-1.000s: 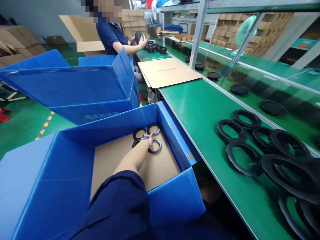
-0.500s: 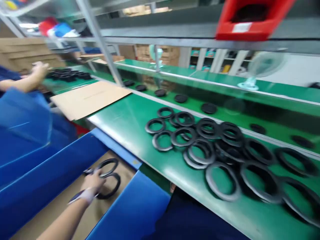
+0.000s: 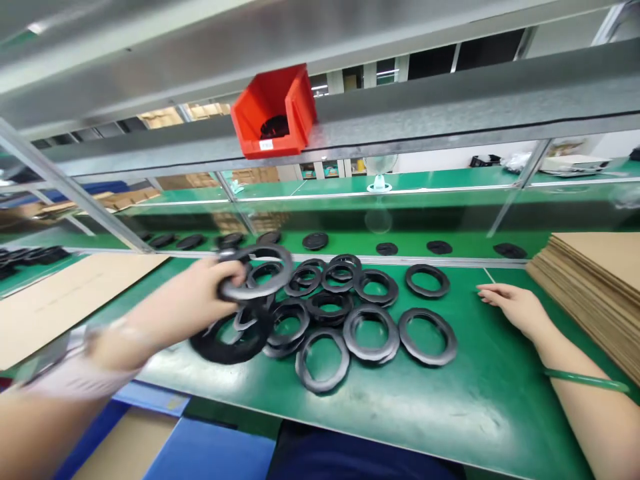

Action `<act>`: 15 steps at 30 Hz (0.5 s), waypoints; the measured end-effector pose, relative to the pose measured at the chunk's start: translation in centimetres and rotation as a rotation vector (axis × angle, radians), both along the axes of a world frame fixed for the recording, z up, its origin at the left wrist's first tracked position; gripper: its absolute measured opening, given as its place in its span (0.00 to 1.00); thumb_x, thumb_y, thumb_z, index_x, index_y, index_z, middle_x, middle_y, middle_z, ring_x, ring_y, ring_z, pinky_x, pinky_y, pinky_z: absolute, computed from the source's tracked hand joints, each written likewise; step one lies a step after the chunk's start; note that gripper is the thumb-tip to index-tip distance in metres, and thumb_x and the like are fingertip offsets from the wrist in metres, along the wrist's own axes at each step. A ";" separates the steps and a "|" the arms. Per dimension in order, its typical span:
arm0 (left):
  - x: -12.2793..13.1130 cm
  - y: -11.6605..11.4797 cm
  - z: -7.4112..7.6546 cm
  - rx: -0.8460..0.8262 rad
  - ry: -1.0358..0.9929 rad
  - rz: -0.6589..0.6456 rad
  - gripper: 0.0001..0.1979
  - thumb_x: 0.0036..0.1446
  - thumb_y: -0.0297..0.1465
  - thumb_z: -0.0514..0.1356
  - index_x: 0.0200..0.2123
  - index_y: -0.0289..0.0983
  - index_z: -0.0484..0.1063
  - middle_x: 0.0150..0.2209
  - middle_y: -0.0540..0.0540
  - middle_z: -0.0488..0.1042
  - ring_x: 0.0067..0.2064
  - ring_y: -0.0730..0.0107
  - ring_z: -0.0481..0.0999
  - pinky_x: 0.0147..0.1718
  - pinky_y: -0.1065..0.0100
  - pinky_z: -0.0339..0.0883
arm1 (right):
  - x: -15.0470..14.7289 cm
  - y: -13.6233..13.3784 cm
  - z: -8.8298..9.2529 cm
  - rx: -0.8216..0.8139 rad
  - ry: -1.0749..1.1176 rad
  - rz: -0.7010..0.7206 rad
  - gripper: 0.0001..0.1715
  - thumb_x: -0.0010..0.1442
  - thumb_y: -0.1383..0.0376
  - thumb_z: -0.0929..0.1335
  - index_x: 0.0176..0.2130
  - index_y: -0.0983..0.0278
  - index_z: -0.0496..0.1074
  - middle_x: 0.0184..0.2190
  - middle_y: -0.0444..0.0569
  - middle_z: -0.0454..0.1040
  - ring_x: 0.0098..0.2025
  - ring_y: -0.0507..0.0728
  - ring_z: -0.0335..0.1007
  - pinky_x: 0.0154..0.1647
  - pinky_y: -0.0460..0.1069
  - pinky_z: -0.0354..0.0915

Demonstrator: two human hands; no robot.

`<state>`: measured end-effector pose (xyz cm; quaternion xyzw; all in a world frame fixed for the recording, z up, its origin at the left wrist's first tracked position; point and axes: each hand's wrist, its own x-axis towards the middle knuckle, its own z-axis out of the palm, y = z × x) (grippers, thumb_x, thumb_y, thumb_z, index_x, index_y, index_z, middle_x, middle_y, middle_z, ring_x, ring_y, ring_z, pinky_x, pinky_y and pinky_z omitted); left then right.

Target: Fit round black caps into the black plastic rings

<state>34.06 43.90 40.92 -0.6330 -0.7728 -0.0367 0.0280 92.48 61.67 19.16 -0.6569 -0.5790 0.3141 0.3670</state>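
Observation:
My left hand is closed around black rings, held in the air over the left side of a pile. One held ring faces up; another hangs tilted below it, blurred by motion. Several more black rings lie flat or overlapping on the green table. My right hand is low over the table at the right, its fingers loosely extended and no object visible in them. It is apart from the nearest single ring. A thin pale line shows just beyond its fingertips.
Stacked cardboard sheets stand at the right, and a flat cardboard sheet lies at the left. A blue-walled box sits below the table's front edge. Black discs line the green strip behind. A red bin hangs overhead.
My left hand has risen from inside the blue-walled box to above the table, still holding black rings. The view has swung right, and my right hand has come into sight.

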 end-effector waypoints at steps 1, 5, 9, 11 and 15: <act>3.4 2.4 0.2 -0.071 0.064 -0.156 0.11 0.46 0.34 0.57 0.36 0.43 0.72 0.35 0.51 0.71 0.38 0.61 0.74 0.41 0.64 0.68 | 0.3 0.2 -0.3 0.001 0.005 0.023 0.14 0.60 0.63 0.70 0.43 0.66 0.81 0.36 0.56 0.79 0.38 0.59 0.77 0.46 0.51 0.69; 12.6 9.3 -2.1 -0.236 0.172 -0.313 0.14 0.51 0.32 0.59 0.43 0.42 0.73 0.38 0.44 0.71 0.41 0.58 0.76 0.42 0.63 0.69 | 0.8 0.8 -1.2 0.043 0.041 0.090 0.24 0.51 0.52 0.69 0.42 0.65 0.81 0.35 0.55 0.80 0.38 0.64 0.77 0.45 0.56 0.70; 15.4 12.4 -5.8 -0.340 0.220 -0.319 0.22 0.47 0.35 0.65 0.48 0.42 0.74 0.44 0.40 0.71 0.40 0.55 0.79 0.40 0.60 0.72 | 0.6 0.7 -1.1 0.043 0.016 0.099 0.30 0.48 0.48 0.68 0.42 0.65 0.81 0.36 0.55 0.80 0.38 0.66 0.77 0.46 0.58 0.69; 15.7 12.9 -7.1 -0.376 0.243 -0.313 0.24 0.49 0.38 0.65 0.51 0.42 0.73 0.49 0.38 0.69 0.40 0.53 0.80 0.40 0.58 0.73 | 0.4 0.5 -0.8 0.024 0.006 0.101 0.31 0.49 0.47 0.67 0.43 0.64 0.81 0.37 0.55 0.80 0.39 0.66 0.77 0.47 0.58 0.68; 15.5 12.6 -8.6 -0.403 0.267 -0.337 0.32 0.52 0.41 0.63 0.61 0.47 0.66 0.56 0.35 0.66 0.45 0.48 0.80 0.41 0.55 0.74 | 0.4 0.3 -0.4 -0.023 -0.010 0.099 0.29 0.50 0.48 0.67 0.43 0.63 0.81 0.37 0.53 0.80 0.41 0.65 0.77 0.48 0.56 0.67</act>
